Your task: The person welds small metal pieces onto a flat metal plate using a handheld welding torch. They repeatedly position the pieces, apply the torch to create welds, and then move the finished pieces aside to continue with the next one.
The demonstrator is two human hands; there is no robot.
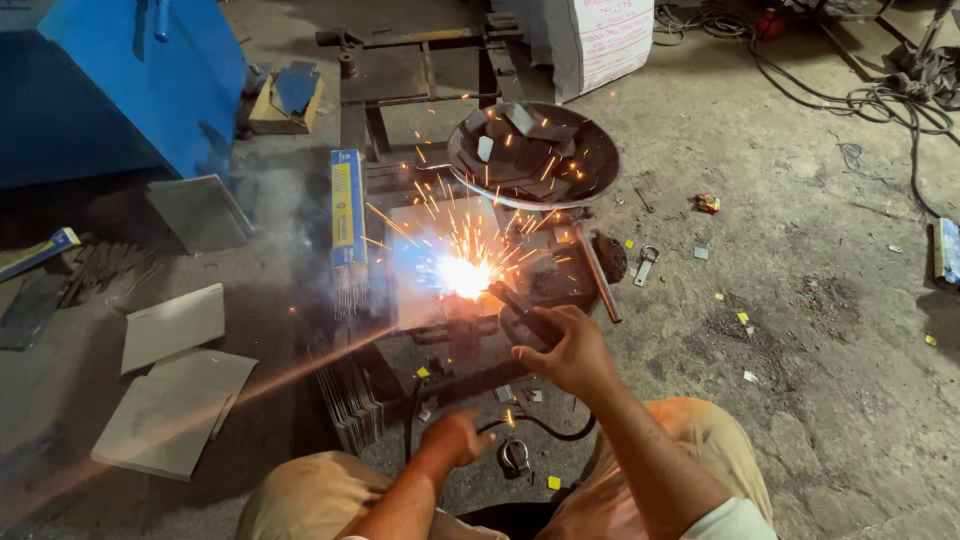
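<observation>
My right hand (562, 347) grips a dark welding electrode holder (522, 310) whose tip meets a bright welding arc (463, 276) on a small metal workpiece (440, 262) resting on a low steel frame. Sparks and bluish smoke spread up and left from the arc. My left hand (455, 437) is low between my knees, fingers curled, close to a black cable (545, 428); what it holds is not clear. A round metal bowl (590, 172) holding several flat metal pieces stands just behind the workpiece.
A blue and yellow box of welding rods (347, 206) lies left of the arc, with loose rods below it. Flat metal plates (172, 378) lie on the floor at left. A blue metal cabinet (120, 80) stands top left, cables (880, 95) top right, a white sack (610, 40) behind.
</observation>
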